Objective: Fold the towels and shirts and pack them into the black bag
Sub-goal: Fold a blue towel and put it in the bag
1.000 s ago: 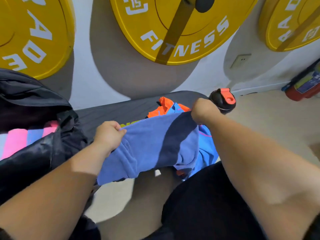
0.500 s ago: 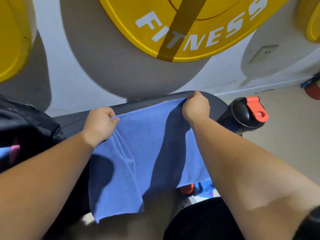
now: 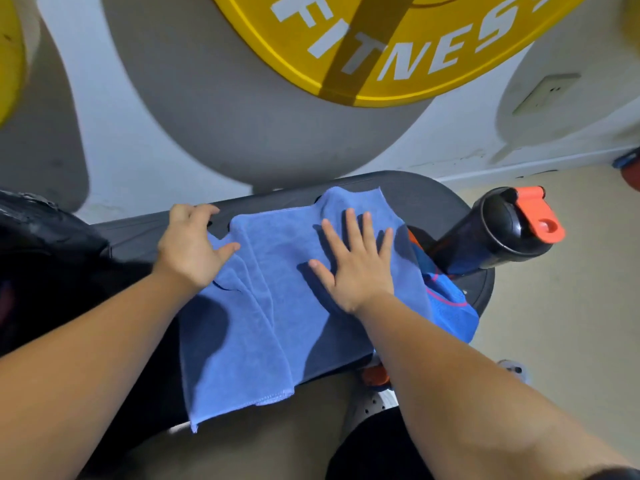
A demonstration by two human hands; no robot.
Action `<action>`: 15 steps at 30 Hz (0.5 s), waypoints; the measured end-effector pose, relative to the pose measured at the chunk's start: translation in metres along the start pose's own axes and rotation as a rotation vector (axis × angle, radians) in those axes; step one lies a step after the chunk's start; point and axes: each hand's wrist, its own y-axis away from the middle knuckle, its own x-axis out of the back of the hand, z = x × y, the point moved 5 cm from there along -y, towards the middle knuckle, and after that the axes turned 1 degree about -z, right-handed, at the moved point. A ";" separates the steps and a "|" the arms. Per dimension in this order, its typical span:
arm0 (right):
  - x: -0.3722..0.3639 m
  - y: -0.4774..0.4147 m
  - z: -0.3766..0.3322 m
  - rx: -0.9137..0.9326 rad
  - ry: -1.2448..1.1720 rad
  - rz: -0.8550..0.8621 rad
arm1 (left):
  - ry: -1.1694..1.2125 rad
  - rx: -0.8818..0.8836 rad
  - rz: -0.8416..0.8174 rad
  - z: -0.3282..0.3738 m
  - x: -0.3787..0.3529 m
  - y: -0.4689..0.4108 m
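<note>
Pressing flat on a blue towel (image 3: 270, 306), the right hand (image 3: 356, 261) lies palm down with every finger straight and spread wide. The left hand (image 3: 192, 247) rests palm down on the towel's left edge. Its thumb stretches across the cloth and its fingers are loosely bent, with the tips on the padding beyond, so it grips nothing.

The towel is a soft mid-blue (the nap looks like microfibre) with a stitched hem. It lies across a dark grey padded bench (image 3: 433, 195). Long creases run down it from the left hand, its far right corner is rumpled, and its near end hangs over the bench's front edge.

A brighter blue shirt (image 3: 450, 306) with a pink line shows from under the towel's right side. Just beside it a black bottle (image 3: 498, 237) with an orange flip cap stands on the bench's right end. The black bag (image 3: 45, 237) sits at the left end. Behind, a yellow weight plate (image 3: 398, 46) lettered FITNESS hangs on the white wall.
</note>
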 end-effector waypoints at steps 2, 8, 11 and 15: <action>-0.007 -0.002 0.005 0.023 0.050 -0.097 | -0.023 0.036 0.001 -0.011 -0.003 0.020; 0.001 -0.005 0.023 -0.003 0.057 -0.142 | -0.010 0.099 -0.013 -0.031 -0.021 0.094; 0.020 -0.003 -0.008 0.046 -0.044 -0.069 | -0.008 0.141 -0.076 -0.031 -0.025 0.121; 0.033 0.011 -0.077 0.266 -0.233 -0.122 | -0.065 0.169 -0.148 -0.037 -0.034 0.143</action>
